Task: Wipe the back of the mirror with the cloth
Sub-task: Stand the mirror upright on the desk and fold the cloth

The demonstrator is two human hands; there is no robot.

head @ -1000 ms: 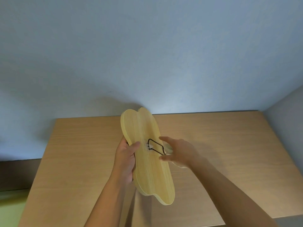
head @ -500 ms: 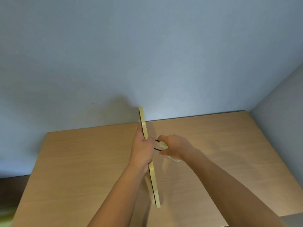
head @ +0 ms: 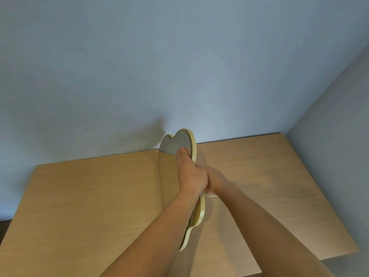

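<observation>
The mirror [head: 173, 144] has a wavy outline and a pale wooden frame. It stands on edge above the wooden table [head: 89, 196], with its glass face turned left and toward me. My left hand [head: 190, 174] grips its middle, fingers lying across the glass. My right hand [head: 216, 178] is behind the mirror, against its back. A small pale cloth [head: 210, 194] shows under that palm, and most of it is hidden. The mirror's back and its wire stand are out of sight.
A blue-grey wall rises just behind the table's far edge. A grey side wall [head: 329, 156] closes in on the right. The table's front right corner sits at the lower right.
The mirror has turned from showing its wooden back, through edge-on, to showing its glass face. My right hand stayed on the back side, and my view shifted slightly left.
</observation>
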